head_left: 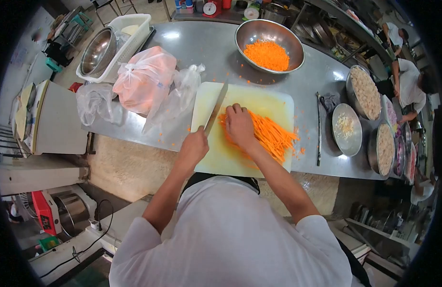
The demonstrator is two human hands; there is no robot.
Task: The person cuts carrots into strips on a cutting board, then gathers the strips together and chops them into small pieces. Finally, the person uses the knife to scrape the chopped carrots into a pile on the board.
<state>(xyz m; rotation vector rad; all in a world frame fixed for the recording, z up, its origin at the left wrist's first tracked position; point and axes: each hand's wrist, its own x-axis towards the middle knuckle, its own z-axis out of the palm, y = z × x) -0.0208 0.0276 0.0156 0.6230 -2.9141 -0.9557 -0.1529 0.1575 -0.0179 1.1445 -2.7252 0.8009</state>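
My left hand is closed round the handle of a kitchen knife, whose long blade points away from me over the left part of a white cutting board. On the board lies a heap of thin carrot strips. My right hand presses down on the left end of this heap with curled fingers, a little to the right of the blade. Beyond the board stands a steel bowl with finely diced carrot in it.
Plastic bags and a white basket holding a steel bowl stand at the left. On the right are a dark thin rod, a bowl of chopped pale bits and several filled bowls. Other people work beyond the table's right end.
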